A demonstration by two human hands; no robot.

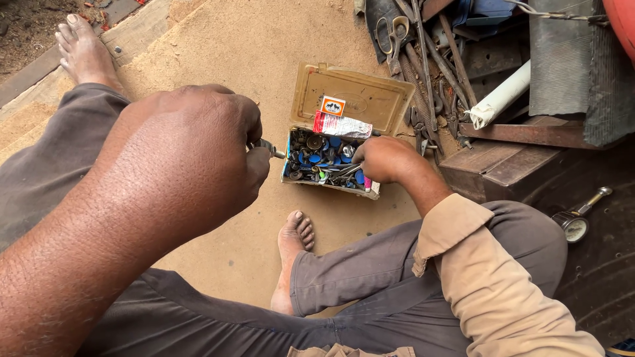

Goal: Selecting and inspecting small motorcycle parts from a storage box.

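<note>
- Two bare hands at work over a small tan plastic box with its hinged lid thrown open (350, 99); it sits on the sandy brown floor (264, 39), just ahead of the person's bare foot (292, 251)
- left hand (198, 152) close to the camera, fingers curled tight, pinching a small grey metal part (270, 149) that pokes out toward the box's left edge
- right hand (383, 158) down inside the box, fingertips buried among the blue discs and dark metal bits (324, 158); whether it grips anything, I cannot tell
- a crumpled red and white tube (342, 125) lies across the box's hinge line
- off right, well apart, a heap of rusty metal tools (430, 66), a white pipe (503, 96), and a round dial gauge (577, 225) on the dark wooden step
</note>
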